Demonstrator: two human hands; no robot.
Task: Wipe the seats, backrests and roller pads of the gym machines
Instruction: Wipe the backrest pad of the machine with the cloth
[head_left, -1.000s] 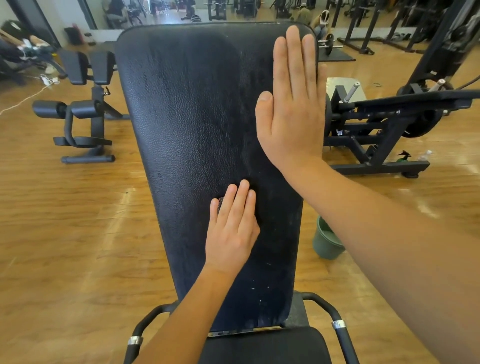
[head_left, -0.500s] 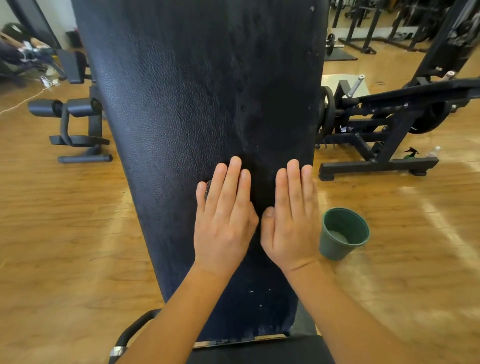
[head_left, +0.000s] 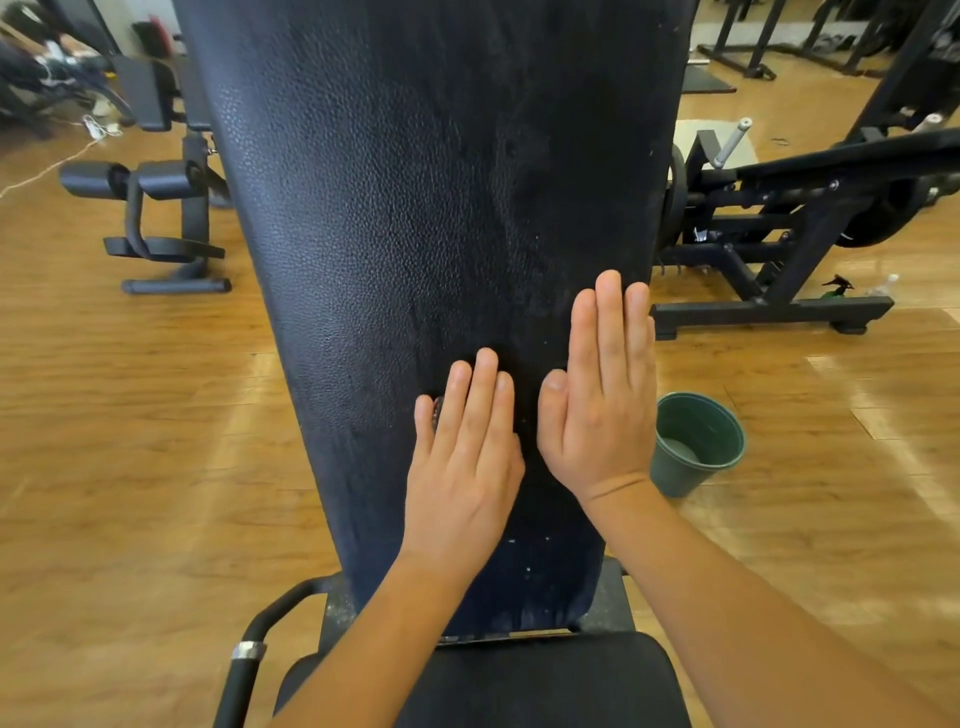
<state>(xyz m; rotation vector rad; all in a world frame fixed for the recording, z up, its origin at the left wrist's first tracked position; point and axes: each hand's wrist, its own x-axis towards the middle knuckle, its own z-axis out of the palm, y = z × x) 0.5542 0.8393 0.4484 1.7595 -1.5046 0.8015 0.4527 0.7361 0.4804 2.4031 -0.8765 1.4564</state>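
A tall black padded backrest (head_left: 415, 208) fills the middle of the head view, with damp streaks on its right half. Its black seat (head_left: 545, 680) lies at the bottom edge. My left hand (head_left: 462, 457) lies flat on the lower backrest with straight fingers, pressing a small dark cloth (head_left: 438, 410) that peeks out by the little finger; most of the cloth is hidden under the palm. My right hand (head_left: 597, 395) lies flat beside it, fingers straight, near the backrest's right edge, holding nothing.
A green bucket (head_left: 696, 441) stands on the wooden floor right of the bench. Behind it is a black machine frame (head_left: 769, 306) with spray bottles (head_left: 836, 286) near its base. A bench with roller pads (head_left: 130, 179) stands at the left. A curved bench handle (head_left: 249, 649) rises at lower left.
My right hand slid down from the top right of the backrest to beside my left hand, then edged up a little. My left hand stayed put on the cloth. The camera moved closer.
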